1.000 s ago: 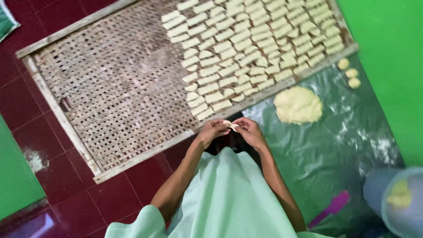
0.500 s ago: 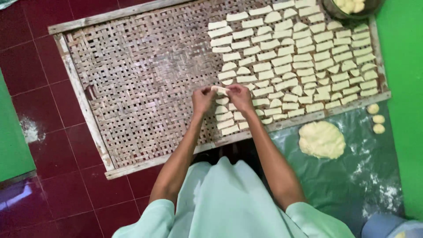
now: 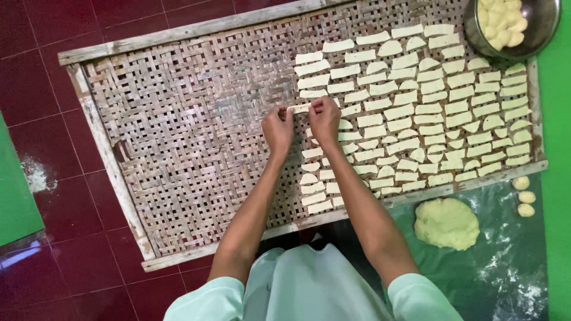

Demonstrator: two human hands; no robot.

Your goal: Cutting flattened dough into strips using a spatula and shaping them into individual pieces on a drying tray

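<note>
My left hand (image 3: 278,129) and my right hand (image 3: 325,119) both pinch one pale dough strip (image 3: 299,109) over the woven bamboo tray (image 3: 178,131). The strip hangs just above the weave at the left edge of the laid-out rows. Several cut dough pieces (image 3: 428,101) lie in rows across the tray's right half. The tray's left half shows bare weave.
A metal bowl (image 3: 538,41) with dough lumps stands at the tray's top right corner. A flattened dough disc (image 3: 446,223) and three small dough balls (image 3: 526,197) lie on a floured dark plastic sheet (image 3: 505,273). Red floor tiles surround the tray; green mats flank both sides.
Both hands have carried the dough strip from near my body out over the tray. The view has shifted toward the tray's upper part, bringing the metal bowl into sight.
</note>
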